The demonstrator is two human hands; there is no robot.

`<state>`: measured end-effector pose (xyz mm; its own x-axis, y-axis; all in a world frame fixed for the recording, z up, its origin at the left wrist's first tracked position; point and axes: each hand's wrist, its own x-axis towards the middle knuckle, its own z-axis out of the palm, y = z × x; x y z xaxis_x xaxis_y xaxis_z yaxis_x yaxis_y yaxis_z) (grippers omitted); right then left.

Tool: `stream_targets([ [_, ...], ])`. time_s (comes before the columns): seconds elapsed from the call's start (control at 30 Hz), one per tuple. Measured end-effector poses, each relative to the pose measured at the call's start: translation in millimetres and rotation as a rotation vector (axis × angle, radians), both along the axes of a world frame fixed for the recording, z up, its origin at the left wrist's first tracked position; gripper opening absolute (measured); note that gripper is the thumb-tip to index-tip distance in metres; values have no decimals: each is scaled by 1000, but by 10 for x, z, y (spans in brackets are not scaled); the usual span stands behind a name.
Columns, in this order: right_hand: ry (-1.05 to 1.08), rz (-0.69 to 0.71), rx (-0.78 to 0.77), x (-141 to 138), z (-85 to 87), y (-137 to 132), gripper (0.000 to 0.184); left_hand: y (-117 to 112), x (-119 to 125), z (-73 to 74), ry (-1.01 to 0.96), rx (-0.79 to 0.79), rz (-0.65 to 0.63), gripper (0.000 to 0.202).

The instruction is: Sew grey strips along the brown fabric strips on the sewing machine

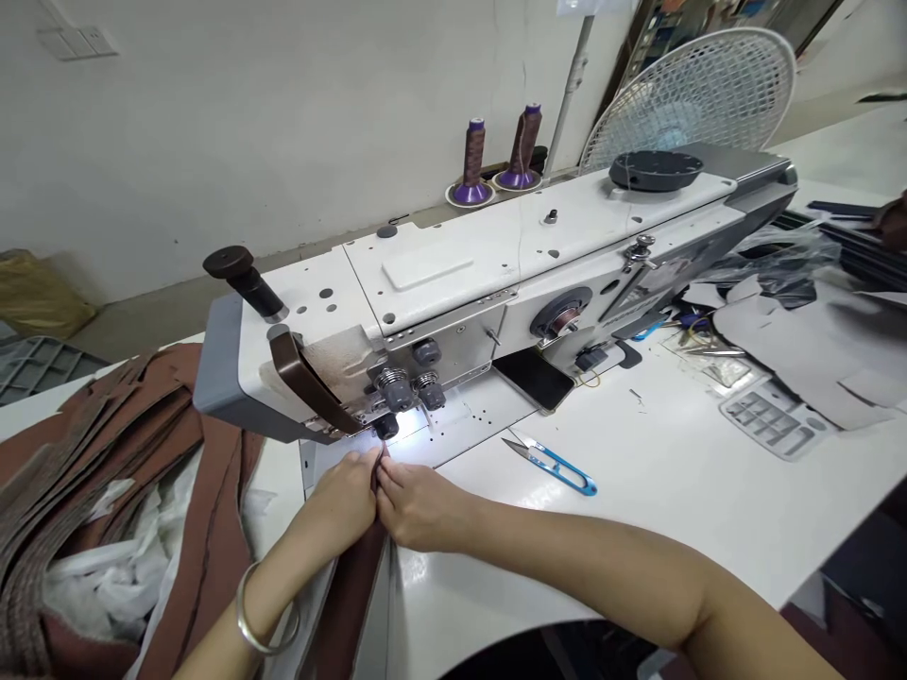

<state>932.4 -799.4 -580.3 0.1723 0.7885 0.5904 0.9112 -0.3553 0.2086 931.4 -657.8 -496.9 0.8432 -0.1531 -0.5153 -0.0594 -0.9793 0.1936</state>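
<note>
My left hand (345, 499) and my right hand (418, 505) meet just in front of the lit needle area of a white sewing machine (446, 283). Between them they pinch the end of a reddish-brown strip of material (354, 595), which hangs down toward me over the table edge. Both sets of fingers are closed on it. The needle and presser foot are mostly hidden behind the machine head and my fingers. Blue-handled thread snips (556, 465) lie on the table to the right of my right hand.
Brown layered pieces (219, 529) pile up at the left. A black phone (535, 378) lies under the machine arm. Two brown thread spools (474, 156) and a white fan (701, 90) stand behind. Grey cut pieces (800, 331) cover the right side, where part of another hand (891, 224) shows.
</note>
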Motion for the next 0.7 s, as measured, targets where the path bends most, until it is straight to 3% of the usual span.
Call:
stream_targets([
  [0.7, -57, -35, -32, -20, 1, -1, 18, 70, 6, -130, -13, -81, 32, 65],
])
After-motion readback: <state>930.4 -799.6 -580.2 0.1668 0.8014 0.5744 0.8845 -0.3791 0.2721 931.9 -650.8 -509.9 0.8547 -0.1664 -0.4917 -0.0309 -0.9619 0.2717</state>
